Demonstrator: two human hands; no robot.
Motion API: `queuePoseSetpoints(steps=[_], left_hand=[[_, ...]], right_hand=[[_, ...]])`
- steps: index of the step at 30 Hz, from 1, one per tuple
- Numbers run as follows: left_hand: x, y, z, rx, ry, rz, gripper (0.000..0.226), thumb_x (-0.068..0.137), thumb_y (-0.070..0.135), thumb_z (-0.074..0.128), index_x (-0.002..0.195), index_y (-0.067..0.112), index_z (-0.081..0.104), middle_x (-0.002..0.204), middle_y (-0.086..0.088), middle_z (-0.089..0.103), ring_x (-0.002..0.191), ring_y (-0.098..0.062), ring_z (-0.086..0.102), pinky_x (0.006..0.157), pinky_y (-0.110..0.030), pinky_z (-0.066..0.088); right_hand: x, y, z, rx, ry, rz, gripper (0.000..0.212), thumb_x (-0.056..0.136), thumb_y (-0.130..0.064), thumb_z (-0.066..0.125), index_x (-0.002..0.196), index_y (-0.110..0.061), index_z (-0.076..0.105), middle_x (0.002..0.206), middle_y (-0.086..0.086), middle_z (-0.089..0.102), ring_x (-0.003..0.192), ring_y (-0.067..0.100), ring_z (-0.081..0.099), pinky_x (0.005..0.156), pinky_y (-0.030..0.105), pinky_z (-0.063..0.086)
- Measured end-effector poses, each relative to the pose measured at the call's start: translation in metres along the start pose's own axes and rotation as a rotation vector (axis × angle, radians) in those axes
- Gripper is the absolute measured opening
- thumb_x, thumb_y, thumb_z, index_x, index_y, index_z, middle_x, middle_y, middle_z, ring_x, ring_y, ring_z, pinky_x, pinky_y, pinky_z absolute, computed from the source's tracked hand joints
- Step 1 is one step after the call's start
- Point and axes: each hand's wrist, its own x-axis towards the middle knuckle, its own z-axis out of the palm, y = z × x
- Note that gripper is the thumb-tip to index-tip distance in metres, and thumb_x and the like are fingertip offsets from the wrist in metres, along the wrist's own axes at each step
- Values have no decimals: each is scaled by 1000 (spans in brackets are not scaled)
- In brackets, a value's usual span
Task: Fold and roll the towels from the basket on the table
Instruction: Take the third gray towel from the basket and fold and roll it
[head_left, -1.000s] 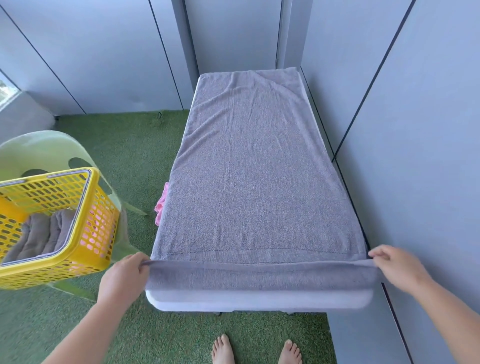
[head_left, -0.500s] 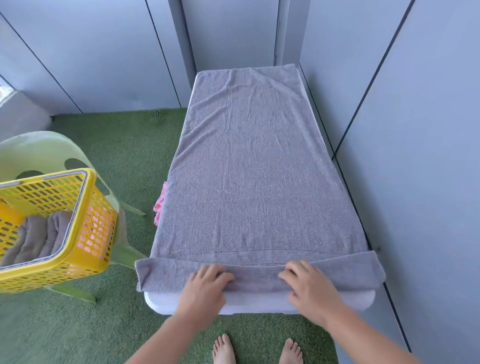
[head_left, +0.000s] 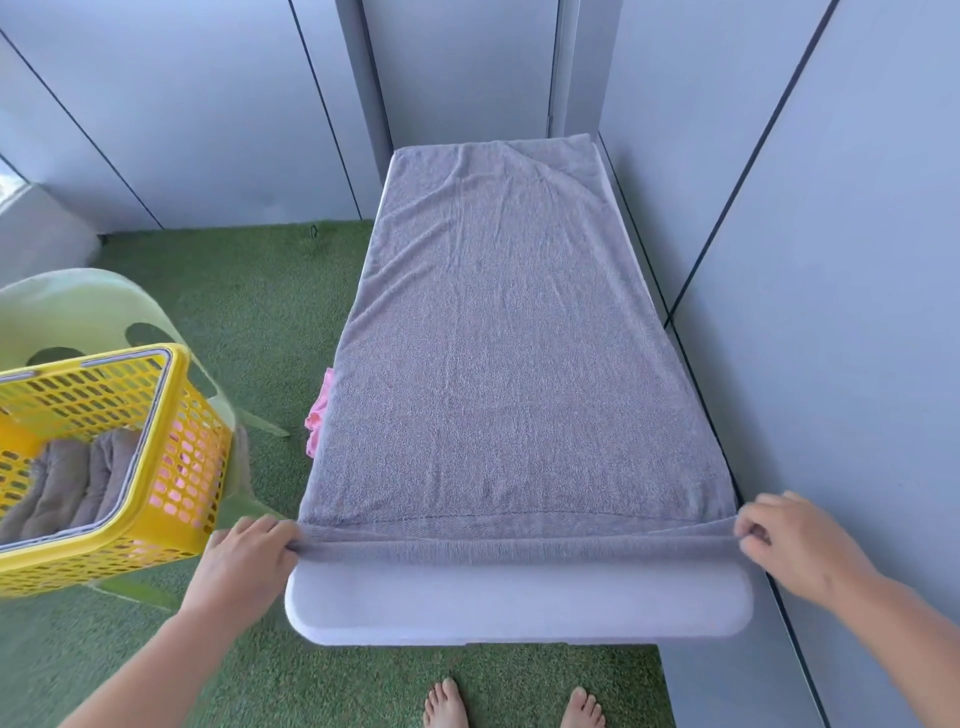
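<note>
A grey towel lay spread flat along the white table, covering it from the 12 o'clock end almost to the near edge. Its near hem was turned into a narrow fold — the left hand, at 7 o'clock, had its fingers curled round one end of that fold, and the right hand, at 5 o'clock, pinched the other end. At 9 o'clock a yellow basket rested on a pale green chair, with more grey towels inside. A pink cloth peeked out at the table's left edge.
</note>
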Motion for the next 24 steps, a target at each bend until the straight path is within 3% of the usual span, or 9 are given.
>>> queuePoseSetpoints(steps=[5,8,11,13,15,17,19,21,24], left_hand=[[16,8,-6,-26,38,-89,23,81,16,72,100,28,67,96,4,55,93,-26,53,71,-44,46],[3,30,-6,-258,58,-141,27,85,9,70,98,29,57,94,5,48,72,-24,57,56,-38,49],[-20,44,-1,-382,28,-23,16,90,25,59,87,35,47,91,15,44,57,-11,52,49,-33,47],[-29,45,1,-384,17,47,7,85,35,48,90,31,52,96,15,45,66,-9,52,47,-28,45],[-31,40,7,-341,49,83,27,79,35,46,102,27,58,108,11,50,87,-11,52,53,-26,43],[-28,33,9,-296,57,83,34,78,37,47,108,28,61,114,12,51,97,-11,50,56,-27,46],[-24,27,10,-274,44,76,24,81,38,48,99,33,62,106,21,50,93,-11,51,54,-29,48],[-21,20,6,-263,22,49,9,84,31,62,89,38,58,96,23,48,87,-10,49,51,-29,48],[-12,13,1,-299,5,-27,24,79,13,81,86,31,66,88,18,48,80,-8,49,49,-28,45]], right_hand=[[22,-26,-10,44,-50,128,19,82,-19,57,68,-31,57,76,-6,52,64,14,52,57,33,44],[3,-46,-4,216,13,153,23,81,-13,62,74,-31,50,74,-9,56,63,10,55,61,36,48],[-33,-55,8,286,61,95,39,70,-6,73,74,-33,45,78,-12,54,70,10,52,65,25,46],[-54,-55,17,229,58,26,45,61,-6,79,83,-35,52,93,-20,54,81,6,50,62,17,40],[-60,-45,26,149,64,-46,55,58,-10,81,104,-32,61,108,-25,53,95,1,52,68,14,41],[-54,-34,33,104,78,-68,65,57,-6,85,116,-26,66,109,-18,57,103,7,52,77,17,43],[-43,-26,35,63,80,-93,56,59,-5,88,110,-24,71,98,-16,57,97,11,51,78,22,43],[-31,-21,30,39,51,-94,39,65,-11,85,91,-33,68,84,-21,49,85,7,48,65,23,44],[-15,-22,14,50,-15,-37,31,73,-18,77,72,-35,51,73,-18,48,70,3,48,53,21,40]])
